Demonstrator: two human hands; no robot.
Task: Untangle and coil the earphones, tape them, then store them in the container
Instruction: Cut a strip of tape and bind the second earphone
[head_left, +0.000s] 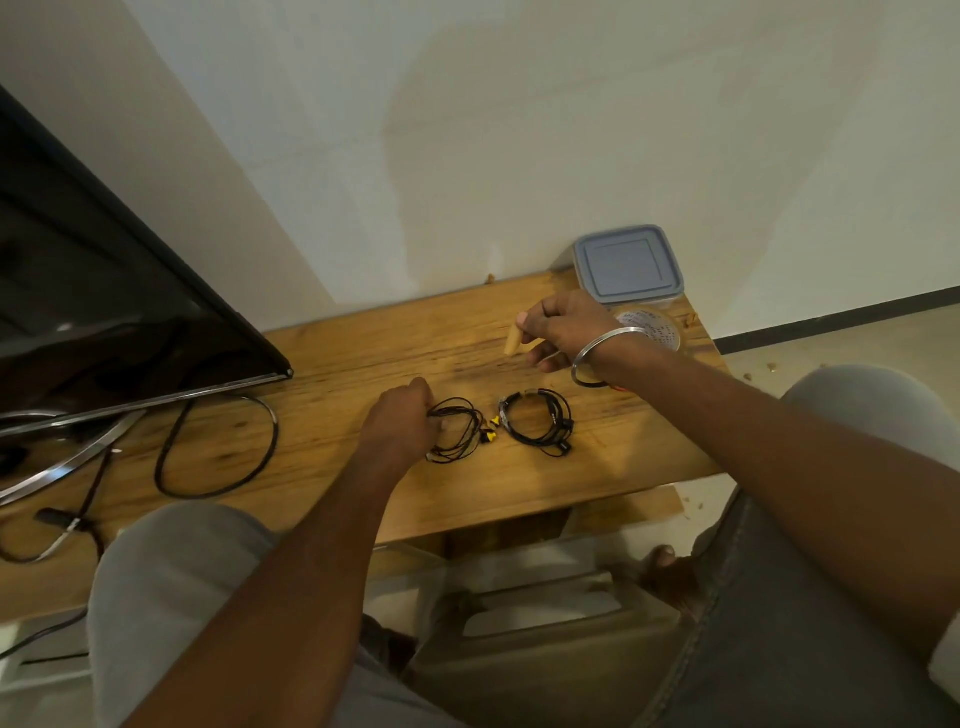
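Two coiled black earphones lie on the wooden table (337, 364). My left hand (400, 423) pinches the left coil (460, 431), which has yellow buds at its right side. The right coil (537, 421) lies free, with a pale band across its top. Above it, my right hand (563, 327) holds a short strip of tan tape (513, 340) between thumb and fingers. The tape roll (652, 330) sits behind my right wrist. The square container (628, 265) with a grey-blue lid stands shut at the back of the table, against the wall.
A black monitor (104, 291) on a metal stand fills the left side, with a black cable (218, 447) looped on the table beside it. The table's right edge drops to the floor near the tape roll. My knees are under the front edge.
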